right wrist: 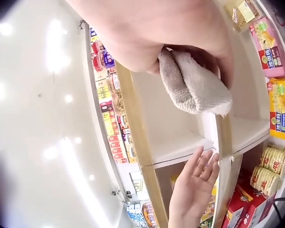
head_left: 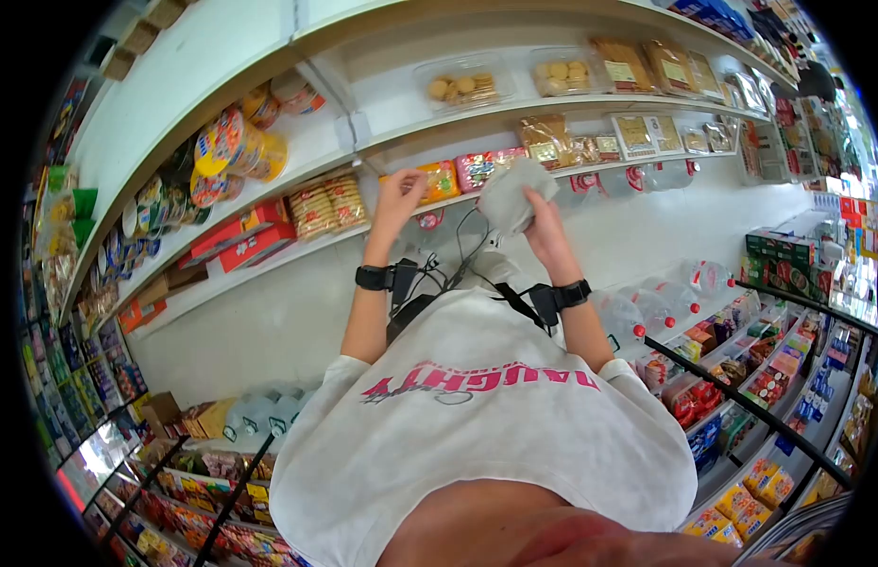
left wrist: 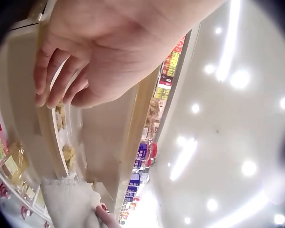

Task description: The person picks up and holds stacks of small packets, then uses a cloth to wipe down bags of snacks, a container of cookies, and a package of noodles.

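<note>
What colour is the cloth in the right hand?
Pale grey; the cloth shows best in the right wrist view.

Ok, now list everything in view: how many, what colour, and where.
Cloth: one, grey-white, in the right grip
Packets: at least two, orange and pink, shelf ahead
Biscuit trays: two, clear, next shelf up
Tubs: several, mainly yellow, left shelf
Boxes: at least two, red, below the tubs
Bottles: several, clear with red caps, lower right
Shelves: several, white, ahead
Other packaged goods: many, mixed colours, both sides
Shirt: one, white with pink lettering, bottom centre
Wrist straps: two, black, one each wrist
Left grip: one, bare, near the packets
Right grip: one, bare, around the cloth
</note>
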The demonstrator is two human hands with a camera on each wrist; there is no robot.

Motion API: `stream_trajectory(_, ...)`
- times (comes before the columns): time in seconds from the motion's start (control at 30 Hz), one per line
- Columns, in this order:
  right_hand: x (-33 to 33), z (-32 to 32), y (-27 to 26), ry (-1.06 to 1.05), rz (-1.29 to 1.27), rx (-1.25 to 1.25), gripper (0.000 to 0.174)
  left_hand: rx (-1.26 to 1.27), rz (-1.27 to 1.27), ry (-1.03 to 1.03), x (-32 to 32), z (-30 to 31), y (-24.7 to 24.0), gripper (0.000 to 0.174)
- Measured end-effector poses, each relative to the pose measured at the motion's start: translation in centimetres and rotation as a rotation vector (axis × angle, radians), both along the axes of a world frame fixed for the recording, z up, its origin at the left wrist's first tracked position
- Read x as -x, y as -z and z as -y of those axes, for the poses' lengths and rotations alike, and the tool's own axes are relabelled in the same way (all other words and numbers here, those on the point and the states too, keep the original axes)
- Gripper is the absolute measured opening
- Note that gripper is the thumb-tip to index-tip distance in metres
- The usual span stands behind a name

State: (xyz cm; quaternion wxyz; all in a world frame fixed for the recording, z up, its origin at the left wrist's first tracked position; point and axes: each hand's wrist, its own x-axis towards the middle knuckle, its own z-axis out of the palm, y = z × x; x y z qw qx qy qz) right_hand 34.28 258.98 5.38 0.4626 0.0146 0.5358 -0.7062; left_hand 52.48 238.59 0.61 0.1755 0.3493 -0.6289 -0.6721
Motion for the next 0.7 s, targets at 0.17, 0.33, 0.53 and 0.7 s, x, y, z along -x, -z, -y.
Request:
stream_trajectory(0.17,4.7,1.6,2.1,0.023,0.156,0.065,0.040,-0.005,0.017,-0.031,1.9,2.2,0.1,0.026)
stream_trajectory(0.33,10.0,2.1,2.5,0.075,0.159,0.198,0.040,-0.093,0.068,-0.137,5.0,3.5,-0.9,0.029)
stream_trajectory(0.53,16.8,4.4,6.7,0.101,-0.134,0.112,0.037,-0.151,0.116,-0.246,9.5,7.0,1.8,0.042)
stream_trajectory(0.7,19.4,7.4,0.2,0.027,-0.609,-0.120,0.038,-0.163,0.111,-0.334,13.3,7.8,2.3,0.056)
